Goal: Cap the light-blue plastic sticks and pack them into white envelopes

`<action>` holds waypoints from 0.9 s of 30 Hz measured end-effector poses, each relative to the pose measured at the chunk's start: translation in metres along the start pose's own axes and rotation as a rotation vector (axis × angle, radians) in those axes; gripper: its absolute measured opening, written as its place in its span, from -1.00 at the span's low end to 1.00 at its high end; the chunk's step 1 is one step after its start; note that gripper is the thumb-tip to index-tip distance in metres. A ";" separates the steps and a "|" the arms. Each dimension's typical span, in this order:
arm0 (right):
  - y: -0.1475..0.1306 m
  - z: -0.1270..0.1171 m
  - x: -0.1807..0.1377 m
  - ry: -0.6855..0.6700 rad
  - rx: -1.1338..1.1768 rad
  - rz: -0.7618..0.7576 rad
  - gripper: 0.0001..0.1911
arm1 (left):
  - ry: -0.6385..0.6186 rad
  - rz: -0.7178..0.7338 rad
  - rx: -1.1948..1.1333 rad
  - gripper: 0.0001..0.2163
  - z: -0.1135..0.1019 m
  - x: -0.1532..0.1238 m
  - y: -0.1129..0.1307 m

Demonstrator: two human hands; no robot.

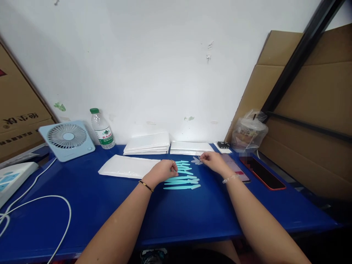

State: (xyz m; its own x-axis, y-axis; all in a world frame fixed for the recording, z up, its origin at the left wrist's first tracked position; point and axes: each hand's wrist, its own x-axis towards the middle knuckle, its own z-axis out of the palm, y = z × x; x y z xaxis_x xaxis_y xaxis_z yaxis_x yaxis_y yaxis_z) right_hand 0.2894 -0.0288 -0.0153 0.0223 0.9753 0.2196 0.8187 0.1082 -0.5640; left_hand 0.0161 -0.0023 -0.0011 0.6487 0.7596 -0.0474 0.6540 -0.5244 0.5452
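Note:
Several teal eyebrow razors [183, 187] lie side by side on the blue table, slim handles to the left. Over the left ends of the upper ones is my left hand [165, 170], its fingers curled in a pinch; whatever they hold is hidden. Just beyond the razors is a small fan-shaped cluster of clear plastic pieces [196, 160]. At its right edge my right hand [211, 161] pinches with thumb and forefinger, seemingly on one of these pieces. A white padded envelope [126, 167] lies flat, partly behind my left hand.
Stacks of white envelopes [148, 143] rest against the wall. A water bottle [101, 128] and a blue fan [67, 141] stand at left, near a white cable [68, 209]. On the right are phones [265, 174], a small black object [223, 145] and a bagged drink cup [249, 132].

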 end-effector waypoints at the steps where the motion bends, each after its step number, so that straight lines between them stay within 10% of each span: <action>1: 0.000 0.004 0.000 -0.023 -0.044 -0.016 -0.91 | 0.067 0.009 0.051 -0.82 0.001 0.001 -0.001; 11: -0.007 0.009 -0.003 -0.195 -0.079 0.112 -0.95 | 0.092 -0.025 0.215 -0.95 0.010 0.008 -0.003; 27: -0.019 0.012 -0.007 -0.360 0.507 -0.046 -0.74 | 0.176 -0.071 0.085 -0.92 0.003 0.010 -0.009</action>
State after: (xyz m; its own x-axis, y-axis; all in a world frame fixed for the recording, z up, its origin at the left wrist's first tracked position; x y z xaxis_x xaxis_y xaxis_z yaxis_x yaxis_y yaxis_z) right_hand 0.2672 -0.0355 -0.0154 -0.2736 0.9616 0.0199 0.4378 0.1430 -0.8876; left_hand 0.0183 0.0090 -0.0088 0.5264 0.8475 0.0679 0.7311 -0.4920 0.4728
